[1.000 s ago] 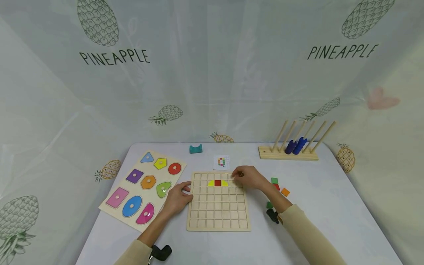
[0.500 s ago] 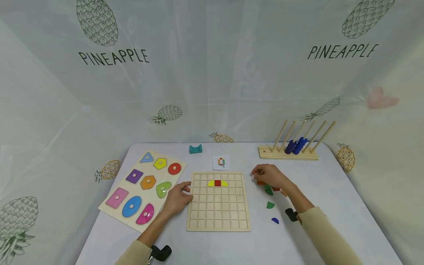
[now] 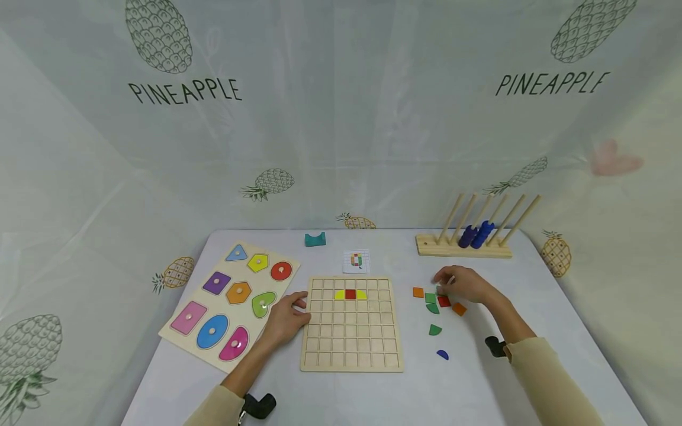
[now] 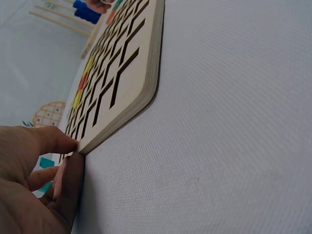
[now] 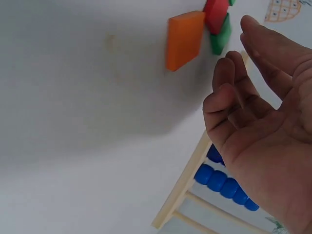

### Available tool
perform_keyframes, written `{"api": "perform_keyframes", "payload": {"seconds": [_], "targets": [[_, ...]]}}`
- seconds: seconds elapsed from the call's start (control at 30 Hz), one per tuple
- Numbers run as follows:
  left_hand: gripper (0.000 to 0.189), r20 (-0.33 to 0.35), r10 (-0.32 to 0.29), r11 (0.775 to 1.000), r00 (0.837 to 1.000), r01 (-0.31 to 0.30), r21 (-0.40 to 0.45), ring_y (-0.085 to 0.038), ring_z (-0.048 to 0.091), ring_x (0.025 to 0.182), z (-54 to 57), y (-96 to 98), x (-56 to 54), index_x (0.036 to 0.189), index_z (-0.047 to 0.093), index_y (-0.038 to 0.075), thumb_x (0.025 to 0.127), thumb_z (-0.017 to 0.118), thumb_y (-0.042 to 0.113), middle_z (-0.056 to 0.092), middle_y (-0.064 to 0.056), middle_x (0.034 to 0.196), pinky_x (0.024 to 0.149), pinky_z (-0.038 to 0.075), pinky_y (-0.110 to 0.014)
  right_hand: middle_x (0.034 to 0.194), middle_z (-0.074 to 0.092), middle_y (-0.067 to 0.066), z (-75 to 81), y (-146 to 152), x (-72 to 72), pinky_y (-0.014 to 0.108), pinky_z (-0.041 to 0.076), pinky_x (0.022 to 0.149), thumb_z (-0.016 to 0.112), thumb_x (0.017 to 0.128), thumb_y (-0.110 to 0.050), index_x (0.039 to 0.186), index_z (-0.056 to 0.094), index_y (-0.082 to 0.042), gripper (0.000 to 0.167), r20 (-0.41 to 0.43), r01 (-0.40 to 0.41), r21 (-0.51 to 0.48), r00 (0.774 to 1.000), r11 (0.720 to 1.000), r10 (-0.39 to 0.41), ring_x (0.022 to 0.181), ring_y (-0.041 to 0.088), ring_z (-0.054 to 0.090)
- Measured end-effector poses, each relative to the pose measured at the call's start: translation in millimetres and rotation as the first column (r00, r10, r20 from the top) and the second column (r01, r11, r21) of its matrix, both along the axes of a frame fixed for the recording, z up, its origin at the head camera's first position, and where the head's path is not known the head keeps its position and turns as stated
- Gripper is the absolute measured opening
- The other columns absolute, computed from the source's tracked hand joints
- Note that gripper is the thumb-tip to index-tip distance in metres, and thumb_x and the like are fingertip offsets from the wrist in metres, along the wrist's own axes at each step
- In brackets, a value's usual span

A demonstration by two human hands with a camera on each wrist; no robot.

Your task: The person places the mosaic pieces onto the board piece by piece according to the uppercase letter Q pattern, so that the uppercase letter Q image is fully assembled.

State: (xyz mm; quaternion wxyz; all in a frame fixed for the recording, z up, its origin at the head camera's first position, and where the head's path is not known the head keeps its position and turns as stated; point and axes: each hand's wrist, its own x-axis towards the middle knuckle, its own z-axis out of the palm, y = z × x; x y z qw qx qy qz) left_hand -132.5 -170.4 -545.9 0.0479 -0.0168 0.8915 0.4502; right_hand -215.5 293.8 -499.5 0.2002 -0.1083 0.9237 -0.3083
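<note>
A Sheeted-Off Play Spot

I am at a white table (image 3: pixel 341 396) walled in by pale hanging cloth (image 3: pixel 362 118) with pineapple prints (image 3: pixel 158 38) (the fruit's name is lettered on it twice), so I take this for a play or learning spot. The toys say as much: a shape puzzle (image 3: pixel 242 316) along my table's left edge, a gridded wooden board (image 3: pixel 351 346) between the side edges, a peg rack (image 3: pixel 444 248) near the far right corner. Home or classroom, I cannot tell.

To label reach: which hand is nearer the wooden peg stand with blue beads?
Right. The right hand is in front of the stand; the left hand, far left of it.
</note>
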Motion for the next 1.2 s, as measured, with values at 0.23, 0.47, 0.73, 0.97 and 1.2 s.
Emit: {"api": "perform_keyframes", "payload": {"seconds": [0.23,0.47,0.73,0.97,1.2], "targets": [[0.052,0.001,0.001,1.0,1.0,-0.001,-0.004,-0.012,0.068,0.083,0.2,-0.1,-1.0,0.133,0.063,0.006,0.082,0.076,0.01,0.063,-0.002,0.098,0.069,0.054,-0.028,0.109,0.063,0.009,-9.6,7.2,2.9,0.041,0.053,0.083,0.068,0.09,-0.007,0.116,0.067,-0.008,0.027,0.008,0.002,0.017,1.0,1.0,-0.002,0.098,0.026,0.057],[0.053,-0.004,-0.002,1.0,1.0,0.002,-0.001,-0.013,0.068,0.084,3.1,0.8,-1.2,0.133,0.062,0.004,0.081,0.076,0.008,0.063,-0.003,0.098,0.069,0.055,-0.029,0.101,0.064,0.007,-11.5,4.7,0.9,0.037,0.052,0.078,0.068,0.089,-0.004,0.11,0.067,-0.007,0.022,-0.028,-0.014,0.021,1.0,1.0,0.014,0.091,0.024,0.057],[0.053,-0.001,-0.003,1.0,1.0,0.003,0.012,-0.013,0.068,0.084,2.6,1.0,-1.1,0.133,0.063,0.005,0.081,0.076,0.007,0.063,-0.002,0.098,0.069,0.055,-0.028,0.101,0.063,0.007,-11.4,3.8,3.0,0.034,0.05,0.072,0.066,0.09,-0.003,0.108,0.065,-0.008,0.019,-0.014,0.001,0.003,1.0,1.0,-0.001,0.086,0.022,0.056],[0.053,0.004,0.0,1.0,1.0,0.0,0.016,-0.013,0.068,0.083,3.7,1.4,0.0,0.133,0.062,0.004,0.082,0.076,0.007,0.062,-0.003,0.098,0.068,0.054,-0.028,0.101,0.063,0.006,-8.5,2.8,3.8,0.034,0.051,0.072,0.065,0.092,-0.005,0.11,0.067,-0.008,0.019,-0.032,0.005,0.016,0.999,1.0,-0.004,0.087,0.022,0.057],[0.053,-0.006,-0.005,1.0,1.0,0.005,0.01,-0.013,0.068,0.083,3.6,1.2,1.4,0.133,0.062,0.004,0.081,0.076,0.007,0.063,-0.003,0.098,0.068,0.055,-0.028,0.1,0.065,0.005,-6.0,-1.5,4.2,0.033,0.051,0.07,0.064,0.094,-0.008,0.109,0.07,-0.008,0.016,-0.05,-0.011,0.004,0.999,1.0,0.011,0.088,0.021,0.059]]}}
